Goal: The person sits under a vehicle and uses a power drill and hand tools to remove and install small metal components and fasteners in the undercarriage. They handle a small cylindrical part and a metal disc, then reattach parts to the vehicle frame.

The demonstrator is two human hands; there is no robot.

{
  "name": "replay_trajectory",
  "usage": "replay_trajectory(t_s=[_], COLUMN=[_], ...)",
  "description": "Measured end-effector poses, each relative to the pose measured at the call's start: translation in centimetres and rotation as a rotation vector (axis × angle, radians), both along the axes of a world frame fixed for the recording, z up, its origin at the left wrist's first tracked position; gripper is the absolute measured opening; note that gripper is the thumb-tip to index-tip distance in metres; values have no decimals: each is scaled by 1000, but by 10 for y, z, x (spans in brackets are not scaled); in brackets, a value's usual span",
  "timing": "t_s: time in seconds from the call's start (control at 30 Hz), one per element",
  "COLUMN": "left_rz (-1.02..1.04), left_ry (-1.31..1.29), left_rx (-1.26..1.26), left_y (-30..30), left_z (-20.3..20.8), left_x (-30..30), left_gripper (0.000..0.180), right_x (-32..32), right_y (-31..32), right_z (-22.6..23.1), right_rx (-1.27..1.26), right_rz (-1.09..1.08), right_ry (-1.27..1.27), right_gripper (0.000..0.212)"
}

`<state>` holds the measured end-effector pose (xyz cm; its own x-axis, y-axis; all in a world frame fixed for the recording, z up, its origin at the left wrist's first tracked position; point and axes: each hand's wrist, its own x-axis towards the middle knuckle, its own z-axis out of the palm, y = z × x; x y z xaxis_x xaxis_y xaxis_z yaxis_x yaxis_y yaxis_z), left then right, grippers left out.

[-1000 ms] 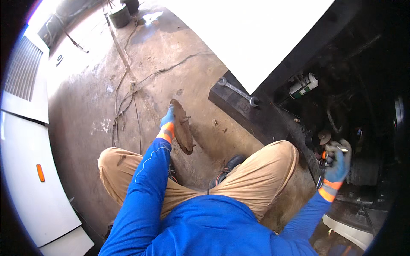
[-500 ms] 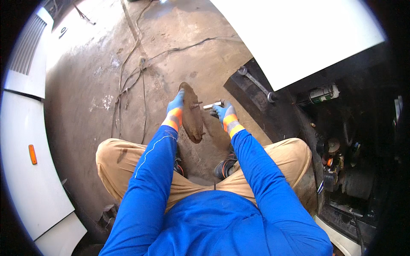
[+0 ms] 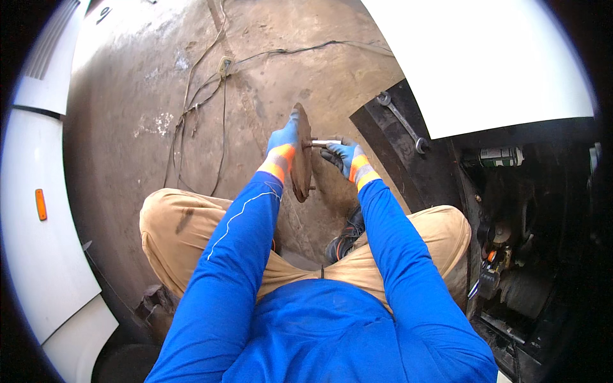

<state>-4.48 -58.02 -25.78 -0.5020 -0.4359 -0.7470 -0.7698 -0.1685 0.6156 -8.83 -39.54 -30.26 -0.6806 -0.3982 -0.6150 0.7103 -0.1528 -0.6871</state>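
My left hand, in a blue glove with an orange and grey cuff, is closed on the left side of a rusty oval metal plate. The plate stands nearly edge-on to me, with studs jutting from its right face. In my gloved right hand, the fingers pinch a short silver metal tube, like a socket. It lies level, its left end at the upper stud; whether it is fitted over the stud I cannot tell. The lower stud is bare.
A combination wrench rests on a black sheet to the right. Beyond it lie a large white panel and a dark compartment holding a can. Cables and a socket box lie on the floor ahead. White panels line the left.
The plate has turned more edge-on. The silver tube has come left against the plate's upper stud, closing the gap between them. My view has shifted slightly.
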Motion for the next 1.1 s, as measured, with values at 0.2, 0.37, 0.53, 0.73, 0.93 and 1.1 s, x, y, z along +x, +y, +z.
replay_trajectory(t_s=[0.2,0.37,0.53,0.73,0.93,1.1], left_rz=[-3,-362,-41,-140,-146,-54], left_ry=[25,561,560,371,319,455], left_rx=[6,-97,803,726,725,679], left_y=[-8,-11,-47,-40,-30,-66], left_z=[-23,-73,-100,-62,-49,-64], left_x=[3,-5,-4,-23,-21,9], left_gripper=[92,52,40,50,51,52], right_x=[-3,-10,32,135,194,141], right_y=[-7,7,27,235,569,635], right_z=[12,-13,126,325,272,223], right_rx=[155,618,1050,558,1402,1196], right_rz=[211,590,550,260,-870,-470], right_ry=[7,434,829,894,677,209], right_gripper=[24,31,47,37,42,50])
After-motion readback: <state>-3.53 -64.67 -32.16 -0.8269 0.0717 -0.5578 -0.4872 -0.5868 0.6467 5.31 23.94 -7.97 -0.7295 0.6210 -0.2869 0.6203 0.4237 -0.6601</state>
